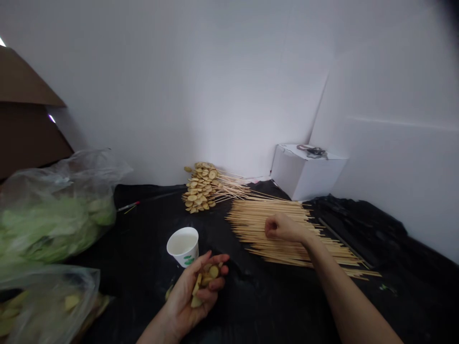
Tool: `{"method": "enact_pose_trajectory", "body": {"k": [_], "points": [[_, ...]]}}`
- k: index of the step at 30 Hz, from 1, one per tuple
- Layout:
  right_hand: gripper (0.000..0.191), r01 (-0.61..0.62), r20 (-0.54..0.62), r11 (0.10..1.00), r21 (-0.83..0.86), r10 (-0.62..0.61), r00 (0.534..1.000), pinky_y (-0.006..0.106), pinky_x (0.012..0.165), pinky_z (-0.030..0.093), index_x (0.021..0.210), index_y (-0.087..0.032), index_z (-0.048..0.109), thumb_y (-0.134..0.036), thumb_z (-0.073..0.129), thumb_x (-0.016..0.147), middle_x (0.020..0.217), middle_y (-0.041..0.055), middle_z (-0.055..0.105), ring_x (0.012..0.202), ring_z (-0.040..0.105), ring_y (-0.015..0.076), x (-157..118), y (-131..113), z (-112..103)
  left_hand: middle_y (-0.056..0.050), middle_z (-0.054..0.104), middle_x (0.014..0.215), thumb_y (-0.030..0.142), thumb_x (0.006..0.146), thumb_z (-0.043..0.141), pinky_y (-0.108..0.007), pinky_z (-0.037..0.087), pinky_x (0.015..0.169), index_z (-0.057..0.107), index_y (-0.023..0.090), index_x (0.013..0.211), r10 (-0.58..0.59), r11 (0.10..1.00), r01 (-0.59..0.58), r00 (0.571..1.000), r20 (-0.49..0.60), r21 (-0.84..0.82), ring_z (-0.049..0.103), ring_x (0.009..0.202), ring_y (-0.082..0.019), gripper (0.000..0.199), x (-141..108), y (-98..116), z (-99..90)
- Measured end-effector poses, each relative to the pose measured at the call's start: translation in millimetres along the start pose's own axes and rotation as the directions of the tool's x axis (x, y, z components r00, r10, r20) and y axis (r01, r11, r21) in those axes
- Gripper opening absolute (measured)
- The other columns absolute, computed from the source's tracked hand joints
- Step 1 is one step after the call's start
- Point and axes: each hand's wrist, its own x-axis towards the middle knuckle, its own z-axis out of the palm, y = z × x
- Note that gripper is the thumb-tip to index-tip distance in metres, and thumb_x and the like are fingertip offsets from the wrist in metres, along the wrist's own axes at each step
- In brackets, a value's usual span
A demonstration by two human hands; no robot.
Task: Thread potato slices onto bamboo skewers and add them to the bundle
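My left hand [195, 298] is cupped, palm up, around several pale yellow slices [205, 279] that look like potato. Just behind it stands a white paper cup [183, 244] with a green print. Over a wide spread of bamboo skewers [267, 215] is my right hand [283, 228], its fingers curled together; whether a skewer is between the fingertips is hidden. Farther back lies a pile of skewered slices [201, 186], their sticks pointing right.
On the left, a clear plastic bag [57, 215] holds pale green leaves, and a nearer bag [53, 306] holds more slices. A red-and-white pen [128, 206] lies behind them. A white box [308, 172] stands back right on the black sheet [143, 267], against white walls.
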Motion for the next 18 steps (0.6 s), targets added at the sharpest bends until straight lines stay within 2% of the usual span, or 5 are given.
{"method": "enact_pose_trajectory", "body": {"k": [4, 11, 18], "points": [[0.017, -0.015, 0.027, 0.996, -0.084, 0.017, 0.999, 0.018, 0.05, 0.035, 0.071, -0.015, 0.07, -0.013, 0.055, 0.063, 0.067, 0.0022, 0.069, 0.06, 0.058, 0.0122, -2, -4, 5, -0.008, 0.054, 0.078, 0.032, 0.085, 0.054, -0.008, 0.025, 0.03, 0.058, 0.006, 0.104, 0.012, 1.0, -0.013, 1.0, -0.019, -0.017, 0.037, 0.048, -0.004, 0.032, 0, 2, -0.1], [0.021, -0.029, -0.02, 0.953, -0.302, 0.024, 1.0, 0.022, 0.056, 0.035, 0.073, -0.015, 0.072, -0.011, 0.052, 0.067, 0.075, 0.0078, 0.071, 0.067, 0.061, 0.0158, -2, -19, 14, -0.008, 0.054, 0.078, 0.032, 0.087, 0.052, -0.008, 0.026, 0.03, 0.058, 0.006, 0.104, 0.012, 1.0, -0.012, 1.0, -0.015, -0.02, 0.037, 0.048, -0.004, 0.032, 0, 3, -2.0], [0.02, 0.014, -0.057, 0.896, -0.445, -0.044, 0.997, 0.026, 0.062, 0.037, 0.073, -0.014, 0.069, -0.013, 0.049, 0.074, 0.08, 0.0125, 0.069, 0.074, 0.061, 0.0205, -3, -31, 20, -0.007, 0.054, 0.076, 0.029, 0.088, 0.05, -0.007, 0.026, 0.03, 0.057, 0.005, 0.102, 0.031, 0.998, -0.035, 0.997, -0.073, -0.043, 0.039, 0.047, -0.004, 0.029, -3, 3, 3.8]]}}
